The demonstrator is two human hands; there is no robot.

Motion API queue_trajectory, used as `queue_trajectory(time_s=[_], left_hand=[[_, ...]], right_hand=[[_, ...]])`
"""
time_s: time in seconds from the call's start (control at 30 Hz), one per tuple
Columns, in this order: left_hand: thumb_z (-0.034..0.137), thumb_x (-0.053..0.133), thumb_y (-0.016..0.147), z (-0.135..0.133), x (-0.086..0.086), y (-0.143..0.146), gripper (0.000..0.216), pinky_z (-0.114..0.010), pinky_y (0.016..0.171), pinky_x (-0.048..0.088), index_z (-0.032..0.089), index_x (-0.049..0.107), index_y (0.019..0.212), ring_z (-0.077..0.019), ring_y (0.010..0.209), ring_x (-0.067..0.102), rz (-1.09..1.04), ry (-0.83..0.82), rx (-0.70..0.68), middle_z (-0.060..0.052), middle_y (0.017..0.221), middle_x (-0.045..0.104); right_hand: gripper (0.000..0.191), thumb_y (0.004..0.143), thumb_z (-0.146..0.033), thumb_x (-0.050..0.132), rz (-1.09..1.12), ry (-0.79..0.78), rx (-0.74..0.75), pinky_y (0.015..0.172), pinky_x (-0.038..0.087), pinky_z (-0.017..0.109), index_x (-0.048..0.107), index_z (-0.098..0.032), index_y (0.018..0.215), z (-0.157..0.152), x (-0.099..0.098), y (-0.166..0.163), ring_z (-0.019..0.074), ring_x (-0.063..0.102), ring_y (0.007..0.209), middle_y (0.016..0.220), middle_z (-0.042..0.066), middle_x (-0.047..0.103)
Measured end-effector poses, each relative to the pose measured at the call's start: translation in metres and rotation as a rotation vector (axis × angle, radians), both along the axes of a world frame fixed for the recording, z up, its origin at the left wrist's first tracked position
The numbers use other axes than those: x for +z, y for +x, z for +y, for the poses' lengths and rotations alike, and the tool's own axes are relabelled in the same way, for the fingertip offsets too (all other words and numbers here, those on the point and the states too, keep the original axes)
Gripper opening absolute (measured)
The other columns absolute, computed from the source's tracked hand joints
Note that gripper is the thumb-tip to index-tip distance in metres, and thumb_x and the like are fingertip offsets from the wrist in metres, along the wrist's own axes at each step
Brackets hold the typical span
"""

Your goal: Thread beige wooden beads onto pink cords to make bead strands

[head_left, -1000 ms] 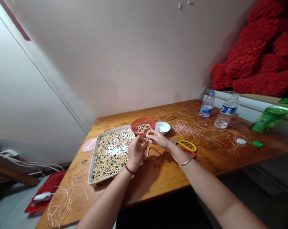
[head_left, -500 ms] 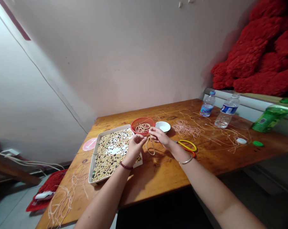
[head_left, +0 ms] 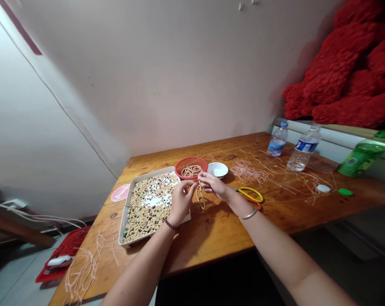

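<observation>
A loop of pale beads (head_left: 201,199) hangs below my two hands, over the wooden table. My left hand (head_left: 181,196) pinches one side of it near the top, beside the right edge of the bead tray (head_left: 125,221). Close against it, my right hand (head_left: 212,184) has its fingertips pressed together at the top of the loop. Thin cord at the fingertips is too small to make out clearly. Behind my hands stands a red basket (head_left: 179,164) with several finished-looking bead strings inside. A white bowl (head_left: 222,170) is just beyond my right hand.
Yellow-and-orange-handled scissors (head_left: 254,194) lie beside my right wrist. Tangled pink cord (head_left: 249,172) spreads across the right of the table, with more cord (head_left: 80,272) at the left edge. Two clear bottles (head_left: 277,140) and a green bottle (head_left: 361,157) stand at the far right.
My hands have drawn slightly closer together, and the right fingers have curled in more. The bead loop has shifted a little and looks narrower.
</observation>
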State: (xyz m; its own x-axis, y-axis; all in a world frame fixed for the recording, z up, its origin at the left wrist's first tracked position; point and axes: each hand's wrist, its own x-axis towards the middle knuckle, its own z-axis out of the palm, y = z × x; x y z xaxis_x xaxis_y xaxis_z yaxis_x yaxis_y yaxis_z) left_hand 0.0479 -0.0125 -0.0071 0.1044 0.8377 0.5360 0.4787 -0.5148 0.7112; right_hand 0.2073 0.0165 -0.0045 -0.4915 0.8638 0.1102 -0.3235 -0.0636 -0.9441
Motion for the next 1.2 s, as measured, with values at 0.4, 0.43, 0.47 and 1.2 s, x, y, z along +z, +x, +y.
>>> queue_trajectory(time_s=[0.4,0.43,0.47,1.2], left_hand=[[0.039,0.06,0.083,-0.0112,0.004,0.0045,0.022,-0.023,0.06,0.045,0.019,0.068,0.084,-0.0148,0.069,0.063,-0.045,-0.016,-0.027,-0.004,0.079,0.07],[0.04,0.061,0.082,-0.0112,0.0035,0.0046,0.022,-0.023,0.059,0.045,0.019,0.068,0.083,-0.0149,0.07,0.063,-0.051,-0.022,-0.032,-0.004,0.079,0.07],[0.04,0.061,0.082,-0.0111,0.003,0.0047,0.022,-0.023,0.059,0.045,0.019,0.068,0.083,-0.015,0.07,0.063,-0.053,-0.025,-0.034,-0.004,0.079,0.07],[0.039,0.068,0.075,-0.006,0.0081,0.0076,0.03,-0.034,0.078,0.053,0.015,0.073,0.092,-0.0233,0.088,0.067,-0.415,-0.348,-0.195,-0.01,0.091,0.073]], right_hand=[[0.029,0.08,-0.043,0.06,-0.027,0.025,0.002,0.041,0.009,0.019,0.041,-0.021,0.083,-0.0054,-0.0005,-0.0045,0.0046,0.018,0.043,0.053,-0.01,0.031],[0.029,0.079,-0.043,0.06,-0.026,0.017,0.003,0.041,0.009,0.018,0.041,-0.021,0.083,-0.006,0.0001,-0.0047,0.0045,0.019,0.043,0.053,-0.01,0.031],[0.029,0.079,-0.043,0.06,-0.025,0.01,0.001,0.041,0.009,0.018,0.04,-0.021,0.082,-0.0064,0.0006,-0.0047,0.0045,0.019,0.043,0.053,-0.01,0.032],[0.028,0.078,-0.042,0.06,-0.02,-0.003,-0.033,0.04,0.01,0.017,0.042,-0.021,0.083,0.0001,-0.0068,-0.0037,0.0043,0.018,0.041,0.053,-0.01,0.031]])
